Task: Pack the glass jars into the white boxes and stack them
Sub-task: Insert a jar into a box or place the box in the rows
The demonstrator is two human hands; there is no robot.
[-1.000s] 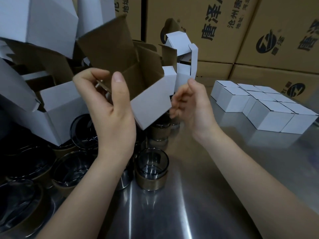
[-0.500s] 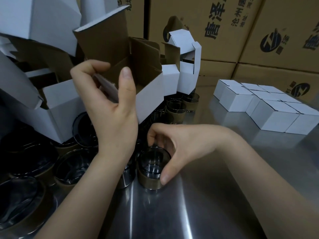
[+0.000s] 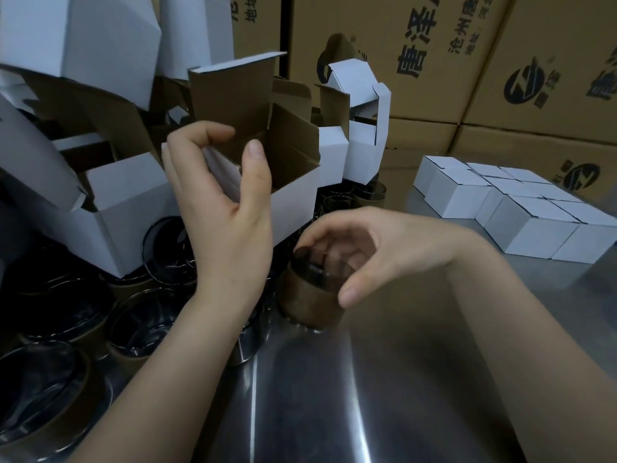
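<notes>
cartons (image 3: 434, 61): brown, printed, stacked behind held box (image 3: 293, 195); backdrop only
table (image 3: 334, 396): steel, under held box; smooth top, so jars likely slide and lift off easily
packed boxes (image 3: 521, 208): closed white cubes well right of held box; set flush side to side, probably as a flat base for stacking; one layer visible
empty boxes (image 3: 127, 195): white, flaps up, left of and behind held box; within reach as next supply
loose jars (image 3: 140, 315): dark glass with brown bands, below-left of held box; upright, mouths up, waiting
held box: raised off table, flaps splayed, mouth angled toward right hand (image 3: 384, 242); looks presented for loading
left hand (image 3: 220, 208): grips held box at near-left corner; thumb on front wall, fingers curled round side flap, keeping mouth clear
right hand: just below-right of held box; fingers curled over glass top, thumb on brown band
jar (image 3: 310, 295): in right hand, just under held box's lower edge, tilted; not inside yet; next move likely up and in, rim must clear flaps
</notes>
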